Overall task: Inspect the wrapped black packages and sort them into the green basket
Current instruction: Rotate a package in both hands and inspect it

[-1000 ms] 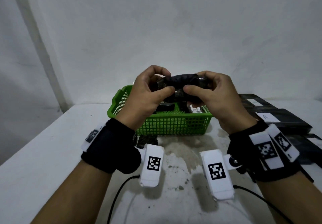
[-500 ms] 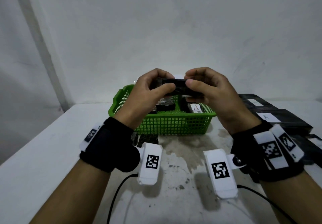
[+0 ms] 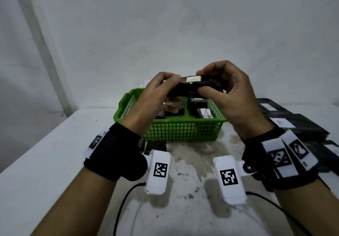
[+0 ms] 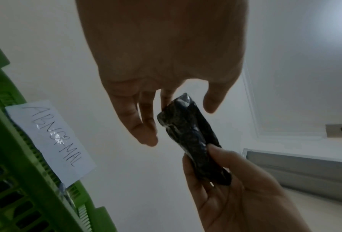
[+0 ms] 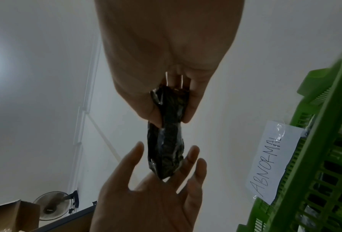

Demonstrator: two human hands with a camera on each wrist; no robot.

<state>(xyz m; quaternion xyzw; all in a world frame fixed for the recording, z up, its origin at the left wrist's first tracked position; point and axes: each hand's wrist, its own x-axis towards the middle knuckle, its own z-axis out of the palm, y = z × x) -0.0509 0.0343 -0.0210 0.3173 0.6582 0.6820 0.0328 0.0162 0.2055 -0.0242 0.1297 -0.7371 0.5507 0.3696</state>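
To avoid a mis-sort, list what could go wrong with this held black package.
Only the right hand pinches the black plastic-wrapped package; the left hand merely touches it with straight fingers, so it might slip. It seems to hang over the green plastic mesh basket, whose paper label reads ABNORMAL: a drop could sort it unjudged.

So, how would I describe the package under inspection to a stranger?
Find the green basket on the white table. Just above it, the right hand grips a wrapped black package, its other end touching the left hand. It alone is in the air; the other packages lie in the basket or on the table.
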